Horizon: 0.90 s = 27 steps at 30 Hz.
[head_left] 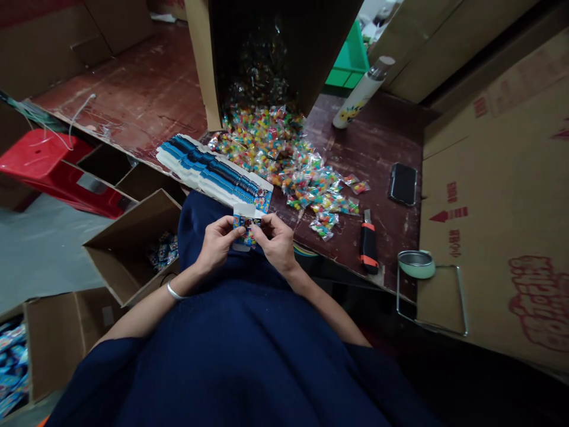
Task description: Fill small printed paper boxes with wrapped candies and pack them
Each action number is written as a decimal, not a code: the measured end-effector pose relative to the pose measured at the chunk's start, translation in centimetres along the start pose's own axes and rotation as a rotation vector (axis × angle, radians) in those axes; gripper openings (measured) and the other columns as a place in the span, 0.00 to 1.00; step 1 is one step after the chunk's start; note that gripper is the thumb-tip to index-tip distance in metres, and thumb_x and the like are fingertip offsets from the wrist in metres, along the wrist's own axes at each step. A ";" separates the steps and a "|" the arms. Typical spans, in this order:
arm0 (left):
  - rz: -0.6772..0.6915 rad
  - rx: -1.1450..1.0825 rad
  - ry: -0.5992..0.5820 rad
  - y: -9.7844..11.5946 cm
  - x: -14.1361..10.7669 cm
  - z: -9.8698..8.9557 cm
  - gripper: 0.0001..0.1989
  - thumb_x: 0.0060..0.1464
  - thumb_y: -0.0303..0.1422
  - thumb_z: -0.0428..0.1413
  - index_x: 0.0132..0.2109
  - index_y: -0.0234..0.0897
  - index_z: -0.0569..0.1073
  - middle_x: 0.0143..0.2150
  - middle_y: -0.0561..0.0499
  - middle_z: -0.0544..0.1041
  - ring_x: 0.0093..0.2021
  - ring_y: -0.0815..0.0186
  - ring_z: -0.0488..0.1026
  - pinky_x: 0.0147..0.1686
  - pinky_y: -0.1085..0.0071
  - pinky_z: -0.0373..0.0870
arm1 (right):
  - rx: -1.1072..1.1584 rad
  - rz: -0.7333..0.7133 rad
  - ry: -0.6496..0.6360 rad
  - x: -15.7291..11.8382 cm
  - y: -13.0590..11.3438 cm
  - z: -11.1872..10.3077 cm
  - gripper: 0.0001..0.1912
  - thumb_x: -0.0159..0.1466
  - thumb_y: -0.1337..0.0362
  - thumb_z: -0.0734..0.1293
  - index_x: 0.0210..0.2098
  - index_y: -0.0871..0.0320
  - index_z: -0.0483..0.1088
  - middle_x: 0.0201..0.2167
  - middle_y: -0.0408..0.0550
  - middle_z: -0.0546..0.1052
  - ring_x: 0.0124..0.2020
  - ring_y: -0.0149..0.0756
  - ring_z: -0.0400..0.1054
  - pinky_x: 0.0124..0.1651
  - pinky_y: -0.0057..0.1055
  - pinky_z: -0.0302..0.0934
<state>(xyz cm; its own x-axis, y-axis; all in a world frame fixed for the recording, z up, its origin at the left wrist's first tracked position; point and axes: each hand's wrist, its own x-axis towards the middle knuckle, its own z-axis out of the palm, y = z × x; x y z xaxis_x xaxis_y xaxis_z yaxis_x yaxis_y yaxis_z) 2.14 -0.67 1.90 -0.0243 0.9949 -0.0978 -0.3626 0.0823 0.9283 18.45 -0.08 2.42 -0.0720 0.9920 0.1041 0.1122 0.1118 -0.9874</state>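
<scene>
Between my hands, over my lap, is a small printed candy box with white flaps raised at its top and another flap showing below. My left hand pinches its left side with thumb and fingers. On the opposite side, my right hand grips the box, thumb across the front. Just beyond lies a long row of flat blue printed cartons, overlapping along the table edge. Behind that row, small clear bags of colourful candy spill in a heap from a cardboard box tipped on its side.
On the right of the table are an orange-and-black utility knife, a phone, a bottle and a small green bowl. A red stool and open cartons holding blue packets stand at the left.
</scene>
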 end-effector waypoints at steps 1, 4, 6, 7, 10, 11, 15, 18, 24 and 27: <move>0.054 0.030 0.031 -0.1 -0.1 0.1 0.19 0.46 0.39 0.74 0.38 0.34 0.77 0.32 0.53 0.80 0.31 0.69 0.77 0.35 0.74 0.77 | 0.021 -0.005 0.022 0.0 0.1 0.3 0.14 0.65 0.52 0.72 0.35 0.55 0.71 0.28 0.40 0.74 0.27 0.30 0.70 0.32 0.28 0.67; 0.223 0.143 0.097 -0.3 -0.4 0.0 0.27 0.49 0.36 0.73 0.54 0.39 0.74 0.38 0.53 0.81 0.34 0.68 0.80 0.38 0.73 0.79 | 0.083 -0.043 0.080 0.2 0.3 0.9 0.15 0.64 0.52 0.73 0.43 0.53 0.71 0.31 0.40 0.75 0.27 0.30 0.70 0.32 0.28 0.67; 0.266 0.204 0.060 -0.4 -0.6 -0.2 0.32 0.50 0.36 0.72 0.60 0.42 0.71 0.46 0.50 0.80 0.35 0.68 0.82 0.39 0.72 0.81 | 0.079 -0.098 0.114 0.3 0.4 1.1 0.19 0.64 0.52 0.73 0.50 0.52 0.71 0.33 0.41 0.76 0.28 0.31 0.70 0.33 0.29 0.68; 0.261 0.228 0.021 -0.4 -0.6 -0.4 0.33 0.50 0.36 0.72 0.61 0.42 0.71 0.49 0.49 0.79 0.35 0.69 0.82 0.40 0.71 0.82 | 0.061 -0.129 0.124 0.4 0.5 1.1 0.19 0.65 0.52 0.72 0.52 0.51 0.72 0.33 0.41 0.76 0.28 0.31 0.70 0.33 0.30 0.68; 0.187 0.255 -0.120 -0.3 -0.4 -0.9 0.32 0.51 0.37 0.71 0.61 0.41 0.73 0.50 0.49 0.78 0.35 0.68 0.82 0.41 0.71 0.82 | -0.021 -0.221 0.153 0.4 1.0 1.0 0.16 0.67 0.52 0.71 0.50 0.51 0.74 0.31 0.40 0.74 0.26 0.31 0.68 0.32 0.30 0.67; 0.156 0.248 -0.165 -0.2 -0.2 -1.1 0.30 0.51 0.38 0.71 0.60 0.40 0.73 0.48 0.49 0.78 0.36 0.67 0.82 0.41 0.70 0.83 | -0.046 -0.249 0.156 0.4 1.2 0.9 0.14 0.68 0.52 0.71 0.48 0.51 0.75 0.30 0.40 0.74 0.27 0.32 0.68 0.33 0.31 0.67; 0.062 0.195 -0.321 0.4 0.3 -1.6 0.24 0.52 0.39 0.71 0.52 0.37 0.72 0.45 0.49 0.78 0.37 0.66 0.81 0.39 0.71 0.82 | -0.130 -0.324 0.119 0.5 1.4 0.3 0.10 0.70 0.54 0.69 0.40 0.53 0.76 0.34 0.44 0.79 0.33 0.35 0.72 0.39 0.33 0.68; 0.066 0.200 -0.327 0.5 0.2 -1.4 0.22 0.54 0.39 0.69 0.50 0.37 0.71 0.45 0.49 0.78 0.38 0.67 0.80 0.39 0.71 0.81 | -0.193 -0.365 0.099 0.8 1.1 0.0 0.11 0.70 0.55 0.68 0.35 0.54 0.74 0.33 0.45 0.77 0.35 0.36 0.73 0.41 0.34 0.68; 0.070 0.181 -0.158 0.6 -0.3 -0.4 0.25 0.49 0.38 0.71 0.48 0.39 0.68 0.41 0.53 0.75 0.37 0.68 0.78 0.39 0.71 0.80 | -0.032 -0.263 0.089 1.0 0.6 0.3 0.10 0.71 0.52 0.67 0.43 0.52 0.70 0.45 0.50 0.79 0.46 0.39 0.77 0.50 0.38 0.72; 0.008 0.142 -0.148 1.0 -0.5 -0.2 0.26 0.48 0.36 0.72 0.48 0.40 0.66 0.40 0.55 0.75 0.33 0.70 0.78 0.37 0.72 0.79 | 0.042 -0.222 0.035 1.1 -0.3 0.2 0.13 0.68 0.50 0.71 0.42 0.51 0.71 0.40 0.47 0.79 0.45 0.40 0.76 0.51 0.39 0.72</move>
<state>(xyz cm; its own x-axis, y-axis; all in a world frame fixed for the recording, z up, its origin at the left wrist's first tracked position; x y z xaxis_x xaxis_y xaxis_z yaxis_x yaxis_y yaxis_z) 1.61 -1.10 2.78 0.1138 0.9924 -0.0459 -0.2272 0.0710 0.9713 18.19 0.99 2.78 -0.0554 0.9448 0.3228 0.0558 0.3257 -0.9438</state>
